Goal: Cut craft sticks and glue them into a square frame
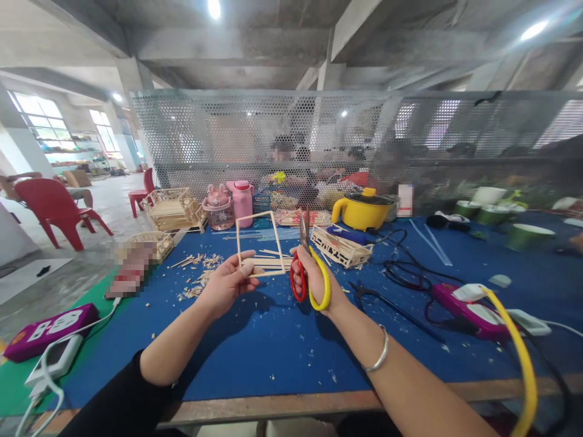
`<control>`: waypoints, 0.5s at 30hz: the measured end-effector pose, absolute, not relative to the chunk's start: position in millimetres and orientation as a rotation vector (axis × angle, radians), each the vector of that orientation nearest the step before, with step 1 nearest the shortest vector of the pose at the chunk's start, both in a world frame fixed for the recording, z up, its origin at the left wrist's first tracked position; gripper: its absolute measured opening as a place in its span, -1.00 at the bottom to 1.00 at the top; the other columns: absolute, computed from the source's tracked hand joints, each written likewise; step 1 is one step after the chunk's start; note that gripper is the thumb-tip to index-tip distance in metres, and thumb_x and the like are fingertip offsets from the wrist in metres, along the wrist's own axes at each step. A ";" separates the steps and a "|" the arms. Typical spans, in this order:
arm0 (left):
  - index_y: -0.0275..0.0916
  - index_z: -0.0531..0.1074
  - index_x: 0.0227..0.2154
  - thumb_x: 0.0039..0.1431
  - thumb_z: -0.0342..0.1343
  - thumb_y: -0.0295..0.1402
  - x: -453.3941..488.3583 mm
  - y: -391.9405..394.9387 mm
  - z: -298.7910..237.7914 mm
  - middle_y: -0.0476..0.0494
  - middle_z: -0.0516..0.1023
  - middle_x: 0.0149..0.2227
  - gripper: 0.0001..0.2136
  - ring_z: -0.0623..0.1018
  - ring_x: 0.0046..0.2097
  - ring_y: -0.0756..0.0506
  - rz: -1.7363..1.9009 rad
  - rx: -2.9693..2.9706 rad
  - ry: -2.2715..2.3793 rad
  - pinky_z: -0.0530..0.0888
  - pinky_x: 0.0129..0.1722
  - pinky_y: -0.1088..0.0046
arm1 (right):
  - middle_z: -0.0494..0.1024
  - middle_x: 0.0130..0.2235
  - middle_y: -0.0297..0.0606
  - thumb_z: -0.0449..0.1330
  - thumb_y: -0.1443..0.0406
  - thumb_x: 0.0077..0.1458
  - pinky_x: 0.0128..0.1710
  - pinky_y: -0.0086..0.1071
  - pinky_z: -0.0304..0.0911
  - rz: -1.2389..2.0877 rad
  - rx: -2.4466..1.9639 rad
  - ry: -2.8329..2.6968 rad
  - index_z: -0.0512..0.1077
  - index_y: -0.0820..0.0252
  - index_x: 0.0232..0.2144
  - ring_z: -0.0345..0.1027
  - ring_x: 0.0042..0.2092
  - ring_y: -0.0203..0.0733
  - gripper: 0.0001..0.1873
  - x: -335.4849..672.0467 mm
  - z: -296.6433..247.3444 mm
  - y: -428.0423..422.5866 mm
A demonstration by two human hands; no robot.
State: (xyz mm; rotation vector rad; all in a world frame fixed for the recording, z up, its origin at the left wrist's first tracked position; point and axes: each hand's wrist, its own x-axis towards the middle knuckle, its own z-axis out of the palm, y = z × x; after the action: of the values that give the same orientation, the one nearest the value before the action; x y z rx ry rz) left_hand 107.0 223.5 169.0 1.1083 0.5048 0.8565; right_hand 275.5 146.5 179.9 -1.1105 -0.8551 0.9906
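My left hand (232,281) pinches the lower left corner of a square frame of thin wooden sticks (277,244), holding it upright above the table. In my right hand (314,273) is a pair of scissors (320,300) with one red and one yellow handle loop. Its blades point up and away, just right of the frame and apart from it. Several loose wooden sticks (268,263) lie on the blue table behind the frame. Short offcuts (203,276) are scattered to the left of them.
A small stick crate (341,247) stands behind my right hand, near a yellow electric pot (364,211). Pliers (392,306) and a purple power strip (473,312) with cables lie right. A pink bottle (241,203) and stacked stick trays (175,209) stand back left, before a perforated metal screen (218,133).
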 end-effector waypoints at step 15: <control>-0.31 0.35 -0.18 0.04 0.06 -0.02 104.7 246.2 156.1 0.10 0.34 -0.69 -0.55 0.26 -0.68 0.10 1.029 1.365 0.616 0.22 -0.68 0.64 | 0.33 -0.53 -0.37 -0.15 -0.22 0.02 -0.66 -0.44 0.33 1.501 -1.000 -0.987 0.30 0.18 -0.22 0.26 -0.58 -0.34 -0.35 281.6 193.5 134.2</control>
State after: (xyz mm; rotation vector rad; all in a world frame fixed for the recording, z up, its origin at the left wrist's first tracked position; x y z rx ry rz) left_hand 104.7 246.2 156.1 1.3654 0.6165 1.0294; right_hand 281.6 134.2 193.5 -0.9998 -0.9867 1.5010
